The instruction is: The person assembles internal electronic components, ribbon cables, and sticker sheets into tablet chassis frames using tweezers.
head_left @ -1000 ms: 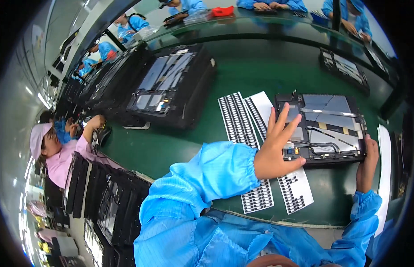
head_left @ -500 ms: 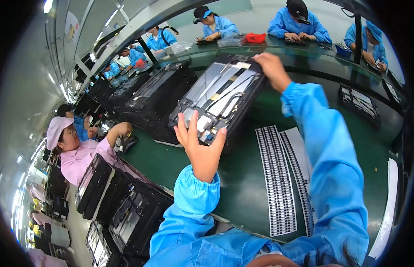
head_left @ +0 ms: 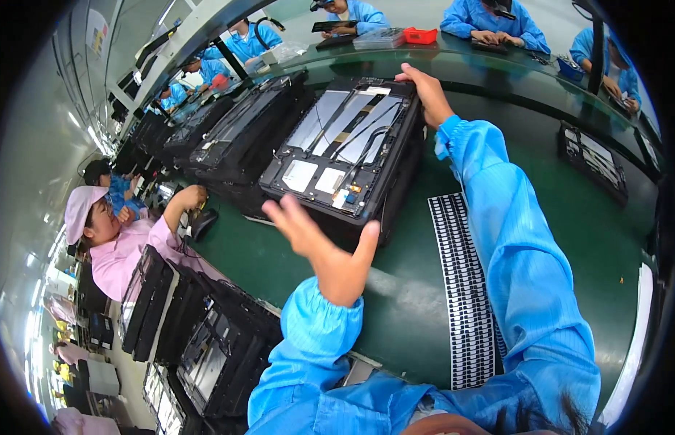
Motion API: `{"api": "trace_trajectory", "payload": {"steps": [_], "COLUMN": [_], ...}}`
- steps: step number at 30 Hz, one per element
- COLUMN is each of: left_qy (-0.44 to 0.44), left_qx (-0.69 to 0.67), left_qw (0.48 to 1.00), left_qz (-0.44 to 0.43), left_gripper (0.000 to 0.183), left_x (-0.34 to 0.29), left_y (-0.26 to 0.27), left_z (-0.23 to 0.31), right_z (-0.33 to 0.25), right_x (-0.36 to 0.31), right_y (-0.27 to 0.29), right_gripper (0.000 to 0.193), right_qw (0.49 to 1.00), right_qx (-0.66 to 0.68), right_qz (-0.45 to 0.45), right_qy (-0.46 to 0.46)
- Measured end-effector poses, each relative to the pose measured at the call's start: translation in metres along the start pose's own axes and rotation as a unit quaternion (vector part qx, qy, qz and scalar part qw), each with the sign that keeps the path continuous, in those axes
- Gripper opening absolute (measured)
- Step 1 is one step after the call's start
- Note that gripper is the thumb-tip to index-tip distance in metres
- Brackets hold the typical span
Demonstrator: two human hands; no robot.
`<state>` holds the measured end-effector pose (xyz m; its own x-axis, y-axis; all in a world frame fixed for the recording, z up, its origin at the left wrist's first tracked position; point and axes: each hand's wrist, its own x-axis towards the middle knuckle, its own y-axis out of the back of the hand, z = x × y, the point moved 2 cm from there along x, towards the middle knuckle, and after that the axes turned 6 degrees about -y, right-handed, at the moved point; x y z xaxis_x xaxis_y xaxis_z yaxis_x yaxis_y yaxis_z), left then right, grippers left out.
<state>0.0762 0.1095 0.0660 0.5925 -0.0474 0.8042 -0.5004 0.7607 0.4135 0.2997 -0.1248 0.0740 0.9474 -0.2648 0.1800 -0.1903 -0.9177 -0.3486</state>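
An opened tablet (head_left: 352,145), showing silver battery panels, white patches and dark ribbon cables, lies face up on top of a black stack (head_left: 323,219). My right hand (head_left: 432,101) is at its far right corner, index finger stretched along the far edge and the other fingers mostly hidden behind the corner. Apart from the near edge of the tablet, my left hand (head_left: 326,254) is in the air, blurred, thumb and fingers spread, with nothing in it. A sheet of small black-and-white pieces (head_left: 464,304) lies on the green table, partly under my right sleeve.
More black stacks of opened devices (head_left: 243,138) stand to the left. Others (head_left: 214,348) are piled at the lower left. A single opened device (head_left: 593,161) lies at the right. Co-workers sit across the table, with a red bin (head_left: 420,35); a person in pink (head_left: 134,250) is at left.
The tablet, tilted between both hands before, now lies flatter on the stack. My left hand has let go and drawn back toward me. My right hand stays at the far right corner.
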Motion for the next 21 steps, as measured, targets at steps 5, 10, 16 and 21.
{"api": "trace_trajectory", "payload": {"steps": [5,10,16,21], "left_qy": [0.249,0.246,0.22,0.217], "left_qx": [-0.267,-0.302,-0.357,-0.462], "left_qw": [0.927,0.92,0.906,0.854], "left_qz": [-0.091,-0.042,-0.056,-0.104], "left_gripper": [0.116,0.116,0.095,0.069], "left_x": [-0.044,-0.02,0.036,0.078], "left_y": [-0.023,-0.046,-0.102,-0.153], "left_z": [-0.045,-0.053,-0.094,-0.122], "right_z": [0.006,-0.017,-0.007,-0.014], "right_x": [-0.029,-0.047,-0.035,-0.025], "right_y": [-0.006,0.028,0.088,0.106], "right_gripper": [0.054,0.077,0.071,0.072], "right_qw": [0.986,0.967,0.965,0.98], "right_qx": [-0.016,-0.146,-0.051,-0.118], "right_qz": [-0.116,-0.146,-0.165,-0.08], "right_qy": [-0.123,-0.148,-0.198,-0.142]}}
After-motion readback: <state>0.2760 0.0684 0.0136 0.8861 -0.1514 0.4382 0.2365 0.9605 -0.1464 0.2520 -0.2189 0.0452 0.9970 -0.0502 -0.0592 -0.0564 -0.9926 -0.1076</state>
